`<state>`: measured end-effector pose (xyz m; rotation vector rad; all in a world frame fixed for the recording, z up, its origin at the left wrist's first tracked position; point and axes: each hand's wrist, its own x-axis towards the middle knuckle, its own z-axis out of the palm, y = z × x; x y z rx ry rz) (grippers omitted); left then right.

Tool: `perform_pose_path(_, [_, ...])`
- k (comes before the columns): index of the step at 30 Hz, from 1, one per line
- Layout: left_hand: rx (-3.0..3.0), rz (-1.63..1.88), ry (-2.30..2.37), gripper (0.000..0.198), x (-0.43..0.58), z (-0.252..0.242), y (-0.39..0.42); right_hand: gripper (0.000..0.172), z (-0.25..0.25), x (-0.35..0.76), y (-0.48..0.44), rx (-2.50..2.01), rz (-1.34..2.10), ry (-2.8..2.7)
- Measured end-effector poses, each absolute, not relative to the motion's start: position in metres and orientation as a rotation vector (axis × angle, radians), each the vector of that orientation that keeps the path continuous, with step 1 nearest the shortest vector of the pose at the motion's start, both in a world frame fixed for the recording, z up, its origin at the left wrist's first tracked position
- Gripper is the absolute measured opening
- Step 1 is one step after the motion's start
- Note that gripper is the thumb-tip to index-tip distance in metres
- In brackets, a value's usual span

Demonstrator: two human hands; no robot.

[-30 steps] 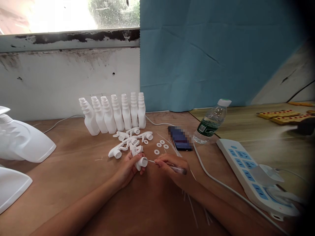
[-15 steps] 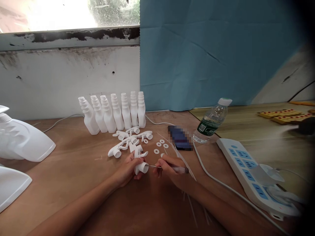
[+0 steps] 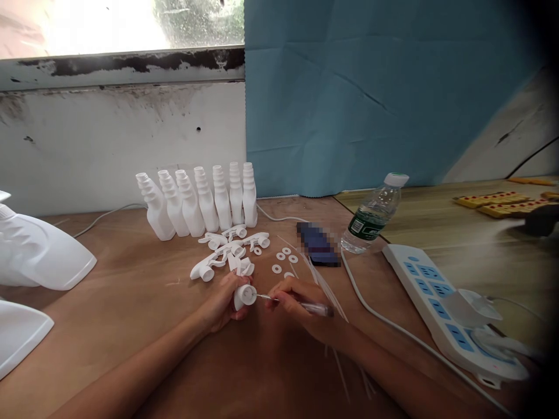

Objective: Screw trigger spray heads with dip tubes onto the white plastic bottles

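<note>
A white trigger spray head is gripped in my left hand, its round collar turned toward me and to the right. Closed around a slim screwdriver-like tool is my right hand; the tool has a clear handle and a thin metal shaft. Its tip reaches the collar's opening, though I cannot tell how deep. Just beyond my left hand lies a pile of white spray heads. Several white ring washers are scattered past my right hand, one partly hidden by it.
Several white bottles stand in a row by the wall. Larger white bottles lie at left. To the right are thin tubes, a phone, a water bottle, a white cable and a power strip.
My left hand has turned the spray head so its collar opening faces me more, and shifted it slightly left. The tool in my right hand has followed it.
</note>
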<state>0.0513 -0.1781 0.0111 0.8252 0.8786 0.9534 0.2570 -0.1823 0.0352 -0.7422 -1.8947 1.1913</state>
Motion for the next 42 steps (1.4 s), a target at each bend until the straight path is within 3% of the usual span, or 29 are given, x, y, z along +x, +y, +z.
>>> perform_pose_path(3, [0.835,0.948,0.909,0.032,0.053,0.01,-0.179,0.025,0.038,0.258,-0.184,-0.817,1.126,-1.96])
perform_pose_path(9, [0.849,0.871,0.888,0.031,0.052,0.01,-0.18,0.022,0.036,0.256,-0.181,-0.568,1.492,-1.835])
perform_pose_path(12, [0.814,0.862,0.842,0.034,0.049,0.008,-0.178,0.021,0.035,0.255,-0.18,-0.462,1.168,-2.078])
perform_pose_path(16, [0.753,0.858,0.798,0.032,0.048,0.008,-0.177,0.039,0.034,0.256,-0.173,-0.257,0.431,-2.402])
perform_pose_path(20, [0.773,0.888,0.766,0.033,0.05,0.014,-0.178,0.038,0.029,0.257,-0.167,-0.172,0.216,-2.341])
perform_pose_path(31, [0.802,0.967,0.785,0.037,0.05,0.011,-0.176,0.032,0.031,0.267,-0.165,-0.596,0.467,-2.002])
perform_pose_path(37, [1.126,1.015,0.891,0.042,0.051,0.007,-0.183,0.03,0.035,0.278,-0.149,-0.839,0.572,-1.897])
perform_pose_path(42, [1.811,1.06,0.994,0.02,0.045,0.012,-0.186,0.045,0.03,0.3,-0.13,-1.11,0.58,-1.759])
